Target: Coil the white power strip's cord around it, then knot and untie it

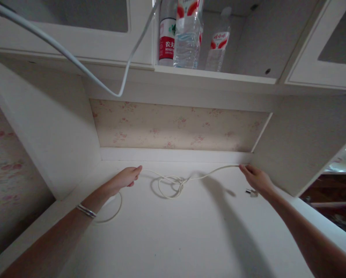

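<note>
A thin white cable is stretched between my two hands above the white surface, with a loose tangle of loops at its middle. On the left, my left hand pinches it between closed fingers; a further length curves down below the wrist, near the silver bracelet. At the right, my right hand grips the other side with thumb and fingers together. A plug with metal prongs shows just under my right hand. Whether it joins this cable is hidden.
The white desktop lies between side panels. Overhead, a shelf holds several plastic bottles. A thick white cord or arm hangs across the upper left. Floral wallpaper shows behind.
</note>
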{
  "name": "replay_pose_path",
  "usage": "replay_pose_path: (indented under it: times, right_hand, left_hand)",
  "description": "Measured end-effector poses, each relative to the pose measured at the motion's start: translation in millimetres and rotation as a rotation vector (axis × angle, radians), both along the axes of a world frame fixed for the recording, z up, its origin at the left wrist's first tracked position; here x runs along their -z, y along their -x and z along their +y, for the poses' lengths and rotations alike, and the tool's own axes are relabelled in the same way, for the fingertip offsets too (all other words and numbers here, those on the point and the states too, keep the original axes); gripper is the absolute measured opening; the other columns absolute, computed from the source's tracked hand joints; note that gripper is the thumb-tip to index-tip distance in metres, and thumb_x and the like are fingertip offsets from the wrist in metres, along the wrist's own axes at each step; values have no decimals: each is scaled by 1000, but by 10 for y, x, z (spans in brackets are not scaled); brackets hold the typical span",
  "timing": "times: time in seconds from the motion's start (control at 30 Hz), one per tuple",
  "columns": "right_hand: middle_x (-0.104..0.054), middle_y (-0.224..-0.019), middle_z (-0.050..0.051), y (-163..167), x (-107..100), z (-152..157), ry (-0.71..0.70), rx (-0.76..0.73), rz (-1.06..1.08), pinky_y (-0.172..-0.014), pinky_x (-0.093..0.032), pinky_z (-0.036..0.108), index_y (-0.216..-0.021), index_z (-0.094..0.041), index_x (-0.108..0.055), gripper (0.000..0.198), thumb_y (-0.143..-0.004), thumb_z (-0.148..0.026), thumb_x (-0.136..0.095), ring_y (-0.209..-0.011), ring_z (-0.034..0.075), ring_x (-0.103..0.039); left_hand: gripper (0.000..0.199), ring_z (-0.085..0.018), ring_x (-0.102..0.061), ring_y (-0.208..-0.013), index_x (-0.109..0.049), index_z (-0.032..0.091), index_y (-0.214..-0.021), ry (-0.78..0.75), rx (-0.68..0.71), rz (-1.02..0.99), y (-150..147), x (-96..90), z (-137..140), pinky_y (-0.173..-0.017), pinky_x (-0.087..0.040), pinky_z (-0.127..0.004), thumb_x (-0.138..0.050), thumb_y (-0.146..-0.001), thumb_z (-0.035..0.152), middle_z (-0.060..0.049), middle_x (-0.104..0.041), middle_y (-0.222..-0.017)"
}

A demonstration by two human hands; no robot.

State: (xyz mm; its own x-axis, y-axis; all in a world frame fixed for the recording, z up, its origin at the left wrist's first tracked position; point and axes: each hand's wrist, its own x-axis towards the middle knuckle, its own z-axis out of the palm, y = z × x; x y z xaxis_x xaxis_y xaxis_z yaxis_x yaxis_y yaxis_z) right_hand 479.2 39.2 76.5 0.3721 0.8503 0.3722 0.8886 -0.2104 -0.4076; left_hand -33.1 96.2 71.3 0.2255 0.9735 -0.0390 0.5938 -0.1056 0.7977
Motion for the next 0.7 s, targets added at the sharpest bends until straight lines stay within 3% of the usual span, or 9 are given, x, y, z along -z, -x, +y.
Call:
replay_pose_path:
  times: [0.1, 0.2, 0.27, 0.37, 0.43, 0.5, 0.6, 0.7]
  right_hand:
    - [-58, -63, 2, 456, -270, -59, -181, -268, -118, -57, -33, 26, -74, -20, -60, 44, -87, -56, -38, -59, 16, -52]
    - [-57, -68, 3, 991, -520, -145, -360, -561, -343, -69, -32, 29, -76, -19, -62, 37, -90, -47, -43, -67, 16, -48]
    - [-57, -74, 4, 1359, -665, -207, -417, -674, -445, -73, -29, 31, -81, -20, -64, 32, -91, -43, -45, -72, 16, -46]
    - [-55, -77, 4, 1853, -818, -253, -400, -823, -528, -77, -26, 33, -84, -20, -63, 29, -92, -41, -44, -77, 17, -43]
    - [-53, -77, 3, 2106, -866, -221, -383, -891, -610, -78, -25, 34, -83, -21, -62, 31, -92, -42, -42, -78, 17, -40]
    - [-53, -81, 4, 2280, -878, -138, -364, -940, -697, -78, -25, 35, -83, -22, -62, 32, -92, -44, -41, -79, 18, -39]
    - [-53, -88, 7, 2402, -834, 36, -339, -938, -734, -80, -25, 36, -88, -22, -62, 36, -91, -49, -39, -84, 21, -38]
    - [-52, -94, 8, 2423, -714, 184, -337, -868, -616, -81, -28, 37, -93, -22, -62, 36, -91, -49, -38, -88, 22, -40]
  left_hand:
    - [46, -8, -38, -46, -46, 18, -71, 49, 12, -228, -114, -136, -52, -47, -27, -22, -40, -78, 63, 3, -47, -64]
    - [39, -10, -43, -51, -54, 17, -79, -39, 33, -206, -337, -245, -128, -48, -29, -22, -47, -77, 56, 2, -51, -66]
    - [37, -12, -47, -57, -57, 16, -87, -104, 107, -169, -517, -278, -186, -51, -32, -22, -57, -72, 50, 1, -56, -70]
    - [53, -15, -55, -75, -57, 16, -105, -137, 307, -234, -789, -286, -297, -62, -40, -23, -74, -59, 38, -3, -62, -89]
    - [59, -17, -57, -82, -58, 16, -106, -137, 420, -279, -951, -282, -386, -68, -42, -24, -79, -54, 36, -4, -63, -96]
    - [51, -17, -58, -83, -60, 17, -99, -142, 473, -303, -1077, -275, -468, -69, -43, -24, -78, -56, 37, -4, -64, -94]
    - [26, -14, -57, -64, -61, 16, -86, -193, 364, -264, -1156, -256, -532, -61, -41, -24, -60, -76, 40, 0, -62, -69]
    - [28, -13, -52, -54, -57, 16, -75, -290, 249, -177, -1111, -232, -533, -55, -36, -24, -46, -85, 40, 2, -55, -58]
